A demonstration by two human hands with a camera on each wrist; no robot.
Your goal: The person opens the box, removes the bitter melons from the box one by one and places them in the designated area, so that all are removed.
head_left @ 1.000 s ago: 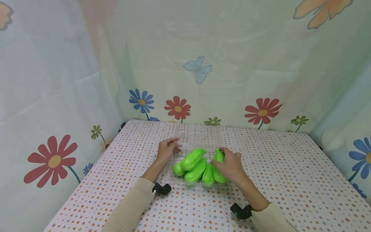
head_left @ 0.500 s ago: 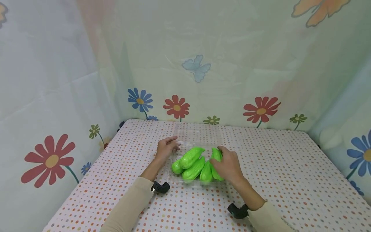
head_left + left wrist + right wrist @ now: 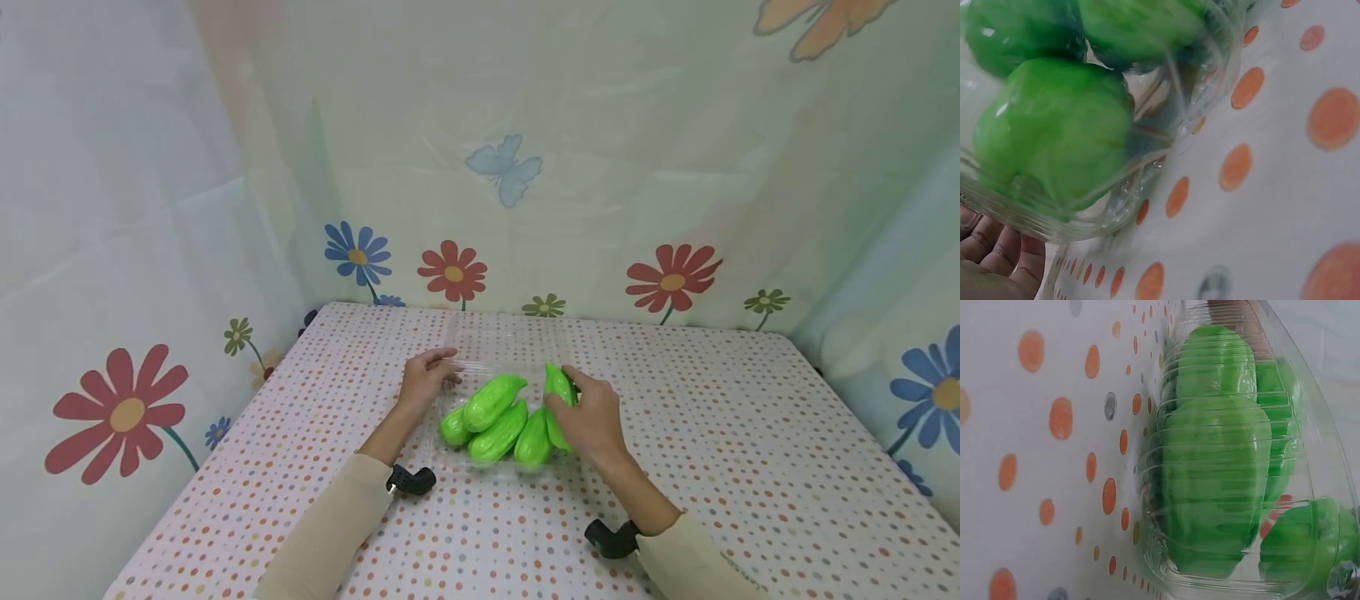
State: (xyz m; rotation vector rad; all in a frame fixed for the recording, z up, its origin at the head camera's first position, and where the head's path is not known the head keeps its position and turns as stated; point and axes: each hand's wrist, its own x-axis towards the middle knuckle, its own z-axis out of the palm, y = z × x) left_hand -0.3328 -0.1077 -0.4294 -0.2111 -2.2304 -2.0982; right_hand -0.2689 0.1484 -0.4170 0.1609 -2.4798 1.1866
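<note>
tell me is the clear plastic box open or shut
Open: the clear plastic box has its lid laid back flat on the table, green vegetables uncovered.
</note>
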